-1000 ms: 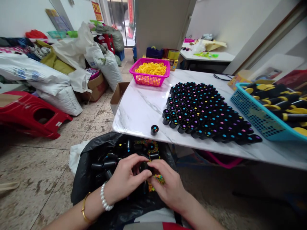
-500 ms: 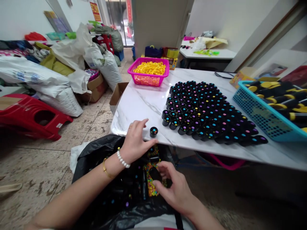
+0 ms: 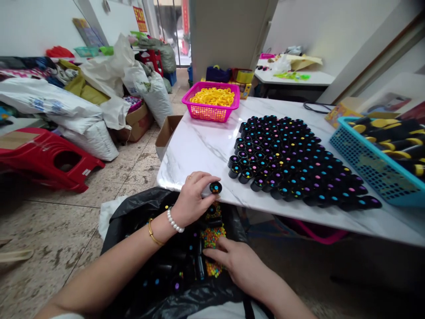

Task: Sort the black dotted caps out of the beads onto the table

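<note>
My left hand (image 3: 193,197) is closed around a small black cap with coloured dots (image 3: 215,188) at the near edge of the white marble table (image 3: 199,150). My right hand (image 3: 232,261) reaches down into a black plastic bag (image 3: 139,217) on my lap, fingers bent among black tubes and a heap of small coloured beads (image 3: 212,239); I cannot make out what it holds. A large block of the same black dotted caps (image 3: 285,155) stands upright in rows on the table to the right.
A pink basket of yellow rings (image 3: 212,104) sits at the table's far end. A blue basket of black and yellow handles (image 3: 375,164) lies at the right. Sacks (image 3: 66,115), a red plastic item (image 3: 46,157) and a cardboard box (image 3: 166,133) crowd the floor at left.
My left hand left the bag, reached to the table edge and closed on the single cap. My right hand stayed in the bag and moved lower among the beads.
</note>
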The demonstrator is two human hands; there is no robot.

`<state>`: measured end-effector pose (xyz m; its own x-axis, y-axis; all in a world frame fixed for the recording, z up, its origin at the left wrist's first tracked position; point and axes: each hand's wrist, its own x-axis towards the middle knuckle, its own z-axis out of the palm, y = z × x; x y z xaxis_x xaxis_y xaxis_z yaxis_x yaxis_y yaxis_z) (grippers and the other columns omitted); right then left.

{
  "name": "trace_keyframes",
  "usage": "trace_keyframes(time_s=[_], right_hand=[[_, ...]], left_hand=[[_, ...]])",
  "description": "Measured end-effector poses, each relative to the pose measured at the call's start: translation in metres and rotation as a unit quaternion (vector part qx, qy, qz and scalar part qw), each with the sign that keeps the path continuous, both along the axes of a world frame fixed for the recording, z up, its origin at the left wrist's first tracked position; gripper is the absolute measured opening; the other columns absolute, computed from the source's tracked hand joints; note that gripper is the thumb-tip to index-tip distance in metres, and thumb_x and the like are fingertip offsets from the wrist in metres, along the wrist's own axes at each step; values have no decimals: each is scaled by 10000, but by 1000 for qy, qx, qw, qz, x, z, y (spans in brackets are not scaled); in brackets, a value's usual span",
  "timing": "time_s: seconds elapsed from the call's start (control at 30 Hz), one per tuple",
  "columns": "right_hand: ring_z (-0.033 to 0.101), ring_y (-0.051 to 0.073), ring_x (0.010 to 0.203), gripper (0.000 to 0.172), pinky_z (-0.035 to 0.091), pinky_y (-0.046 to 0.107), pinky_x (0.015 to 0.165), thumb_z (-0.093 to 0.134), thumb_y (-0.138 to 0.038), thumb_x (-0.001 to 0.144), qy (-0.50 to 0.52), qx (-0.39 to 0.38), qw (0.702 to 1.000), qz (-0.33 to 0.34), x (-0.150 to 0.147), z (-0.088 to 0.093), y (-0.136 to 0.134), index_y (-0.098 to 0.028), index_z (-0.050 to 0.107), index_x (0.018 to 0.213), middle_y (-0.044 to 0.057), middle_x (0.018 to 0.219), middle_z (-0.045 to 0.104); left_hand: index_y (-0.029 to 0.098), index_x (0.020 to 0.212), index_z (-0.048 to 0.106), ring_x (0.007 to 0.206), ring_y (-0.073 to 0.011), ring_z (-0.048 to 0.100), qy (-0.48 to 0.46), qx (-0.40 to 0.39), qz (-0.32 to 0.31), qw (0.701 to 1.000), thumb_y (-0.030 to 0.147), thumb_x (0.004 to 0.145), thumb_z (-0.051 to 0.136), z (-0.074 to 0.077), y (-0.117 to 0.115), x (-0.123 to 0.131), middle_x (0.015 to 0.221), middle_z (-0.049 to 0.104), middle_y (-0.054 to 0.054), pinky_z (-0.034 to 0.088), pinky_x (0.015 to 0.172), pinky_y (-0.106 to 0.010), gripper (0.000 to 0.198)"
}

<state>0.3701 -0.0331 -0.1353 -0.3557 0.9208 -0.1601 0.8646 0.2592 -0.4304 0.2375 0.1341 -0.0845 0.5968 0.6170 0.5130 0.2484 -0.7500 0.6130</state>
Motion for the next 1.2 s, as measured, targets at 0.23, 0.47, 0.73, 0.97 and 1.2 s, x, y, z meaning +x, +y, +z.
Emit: trace_keyframes(time_s=[0.23, 0.47, 0.73, 0.97, 1.2], right_hand=[[565, 242, 1103, 358, 502, 348, 891, 612, -231, 865, -4, 24, 1000, -11, -7, -8, 6, -279, 598, 1219, 84, 1273, 554], [564, 235, 1144, 491, 464, 370, 990, 560, -130, 821, 29, -43, 995, -80, -10, -2, 9, -169, 516, 1308, 111, 1244, 607], [681, 176, 868, 286, 499, 245, 779, 456, -46, 857, 4, -74, 996, -43, -12, 6, 25, -166, 686, 978, 74, 935, 713], [690, 246, 812, 222, 500, 300, 636, 536, -60, 848, -201, -36, 979, -20, -27, -15, 19, -139, 688, 990, 117, 987, 698], [681, 180, 773, 201, 456, 253, 631, 573, -104, 885, -172, 40, 984, -31, -18, -13, 10, -208, 665, 1030, 28, 897, 714]], left_hand=[[152, 1128, 631, 839, -188, 623, 6, -62, 71, 995, 160, 711, 753, -3, 45, 26, 941, 682, -52, 497, 822, -350, 435], [182, 1003, 662, 894, -183, 613, -22, -49, 11, 998, 148, 729, 717, -3, 53, 22, 946, 675, -40, 482, 827, -329, 282], [196, 1051, 654, 998, -204, 598, -28, -24, -80, 996, 66, 731, 649, -6, 51, 16, 1040, 678, -58, 455, 926, -365, 346], [195, 1051, 660, 984, -216, 603, -17, -5, -70, 997, 80, 738, 650, -7, 48, 16, 1026, 687, -67, 468, 911, -369, 334], [204, 1068, 660, 974, -212, 619, -25, -16, -71, 997, 107, 752, 650, -8, 49, 15, 1031, 698, -61, 475, 899, -352, 332]])
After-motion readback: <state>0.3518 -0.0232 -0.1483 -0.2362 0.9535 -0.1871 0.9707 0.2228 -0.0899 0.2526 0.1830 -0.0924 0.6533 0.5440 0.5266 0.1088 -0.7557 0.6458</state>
